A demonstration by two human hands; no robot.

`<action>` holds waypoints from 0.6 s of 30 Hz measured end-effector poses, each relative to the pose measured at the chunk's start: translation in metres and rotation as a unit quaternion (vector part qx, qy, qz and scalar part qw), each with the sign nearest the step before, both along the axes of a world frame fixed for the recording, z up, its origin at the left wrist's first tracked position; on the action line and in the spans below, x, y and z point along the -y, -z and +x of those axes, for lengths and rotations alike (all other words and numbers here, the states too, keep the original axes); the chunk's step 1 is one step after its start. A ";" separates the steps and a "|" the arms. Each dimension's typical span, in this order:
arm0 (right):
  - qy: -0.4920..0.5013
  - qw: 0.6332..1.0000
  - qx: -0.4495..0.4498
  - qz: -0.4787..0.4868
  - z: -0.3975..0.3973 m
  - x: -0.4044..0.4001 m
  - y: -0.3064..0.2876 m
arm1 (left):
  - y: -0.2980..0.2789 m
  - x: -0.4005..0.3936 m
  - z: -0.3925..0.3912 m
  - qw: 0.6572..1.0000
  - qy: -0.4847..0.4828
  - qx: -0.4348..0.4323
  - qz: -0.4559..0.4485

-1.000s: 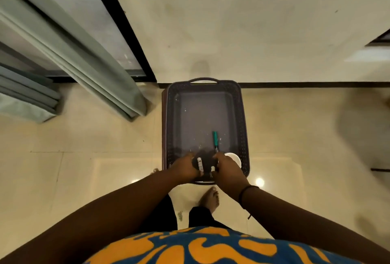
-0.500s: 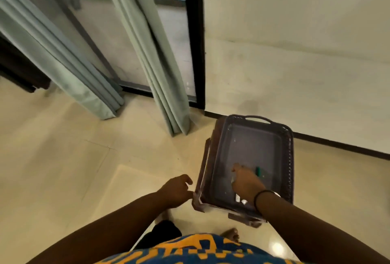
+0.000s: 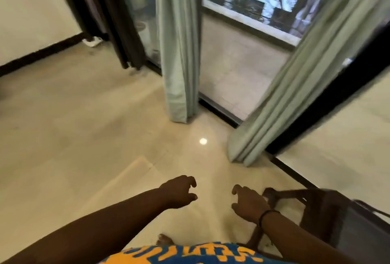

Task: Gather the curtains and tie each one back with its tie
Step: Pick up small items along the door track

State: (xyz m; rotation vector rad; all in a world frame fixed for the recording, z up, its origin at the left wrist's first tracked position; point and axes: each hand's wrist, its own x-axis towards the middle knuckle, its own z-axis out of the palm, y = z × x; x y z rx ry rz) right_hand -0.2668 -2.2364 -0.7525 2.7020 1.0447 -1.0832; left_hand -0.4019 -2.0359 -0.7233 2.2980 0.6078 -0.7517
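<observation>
A pale green pleated fabric curtain (image 3: 179,53) hangs at the glass door, a second one (image 3: 295,86) further right. Below, the left hand (image 3: 178,192) and right hand (image 3: 249,202) hover over the floor — fingers loosely curled, holding nothing — beside a dark plastic basket (image 3: 329,215).

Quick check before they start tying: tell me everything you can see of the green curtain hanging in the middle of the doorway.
The middle curtain is pale grey-green cloth, soft and fairly thick by its look, already drawn into a narrow column of lengthwise folds. It hangs straight down in front of the glass door, beside the dark frame, and its hemmed lower edge reaches the tiled floor at the door track. No tie is visible around it, and neither hand touches it. Its top runs out of view.
</observation>
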 end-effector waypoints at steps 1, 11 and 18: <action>-0.028 1.000 0.003 0.006 -0.005 -0.028 -0.002 | -0.001 -0.029 -0.012 1.000 -0.017 -0.005 0.016; -0.187 0.980 0.049 0.056 0.025 -0.294 -0.023 | 0.005 -0.252 -0.057 0.980 -0.192 -0.009 0.046; -0.225 0.973 0.029 0.043 0.110 -0.484 -0.006 | 0.003 -0.400 0.000 0.969 -0.236 -0.015 0.077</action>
